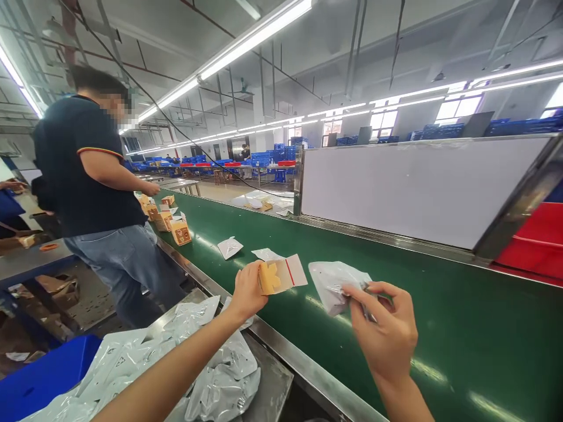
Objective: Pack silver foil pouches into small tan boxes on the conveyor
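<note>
My left hand (pixel 247 289) is closed on a small clear zip bag (pixel 282 274) with a red strip and a yellow piece inside, held above the green conveyor belt (pixel 440 328). My right hand (pixel 387 331) pinches a silvery-white plastic pouch (pixel 335 284) just to the right of it. Two flat white pouches (pixel 229 247) lie on the belt beyond my left hand.
A person in a dark shirt and jeans (pixel 94 193) stands at the left beside the belt near several small orange boxes (pixel 180 230). A pile of silvery pouches (pixel 176 363) lies on the steel side table. A white panel (pixel 413 187) and red bins (pixel 539 240) line the far side; a blue bin (pixel 44 375) sits lower left.
</note>
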{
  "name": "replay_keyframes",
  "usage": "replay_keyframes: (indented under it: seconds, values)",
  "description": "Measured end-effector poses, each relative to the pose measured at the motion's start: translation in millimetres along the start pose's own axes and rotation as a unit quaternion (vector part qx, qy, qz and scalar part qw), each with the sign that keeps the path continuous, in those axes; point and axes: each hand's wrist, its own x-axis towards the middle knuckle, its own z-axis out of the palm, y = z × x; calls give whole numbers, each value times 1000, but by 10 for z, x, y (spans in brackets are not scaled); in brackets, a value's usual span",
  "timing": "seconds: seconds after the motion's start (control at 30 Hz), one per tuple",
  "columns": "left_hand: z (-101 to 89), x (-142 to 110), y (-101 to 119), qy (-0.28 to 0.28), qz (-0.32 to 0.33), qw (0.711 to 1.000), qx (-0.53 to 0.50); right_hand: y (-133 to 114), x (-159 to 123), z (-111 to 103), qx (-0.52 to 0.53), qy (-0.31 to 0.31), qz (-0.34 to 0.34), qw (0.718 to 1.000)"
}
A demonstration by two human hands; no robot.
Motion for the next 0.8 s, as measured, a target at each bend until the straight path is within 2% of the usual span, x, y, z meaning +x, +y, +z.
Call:
replay_keyframes:
  seconds: [0.03,0.1,0.13,0.2,0.27,0.37,0.43,0.47,0.57,0.67,0.73,0.8]
  values:
    - [54,-77,139,-5,21,1000,8,-107,13,-95,8,1,-57,998]
    - [160,-224,387,-7,101,995,20,-256,-4,-182,26,-57,-124,990]
    - [208,-294,491,-3,155,988,28,-292,-28,-196,41,-99,-125,986]
    - [281,-422,658,9,250,967,48,-298,-80,-234,68,-175,-79,979]
    - [325,-532,777,13,300,952,69,-263,-117,-342,104,-256,-14,961]
    - [389,-646,887,24,309,947,80,-231,-141,-585,190,-416,18,889]
    - [476,-692,922,44,312,944,94,-219,-166,-693,235,-481,30,844]
    - [537,-715,935,50,316,942,100,-205,-188,-721,235,-485,41,841]
    - [751,-836,997,37,307,946,94,-113,-267,-767,184,-453,116,865]
    - [935,-1080,1131,0,245,969,45,29,-276,-887,124,-396,187,891]
    - [1031,-1340,1224,-15,199,980,-6,164,-198,-1012,89,-381,151,908]
    - [1121,-1691,1273,-42,169,983,-61,343,-67,-1127,57,-390,61,917]
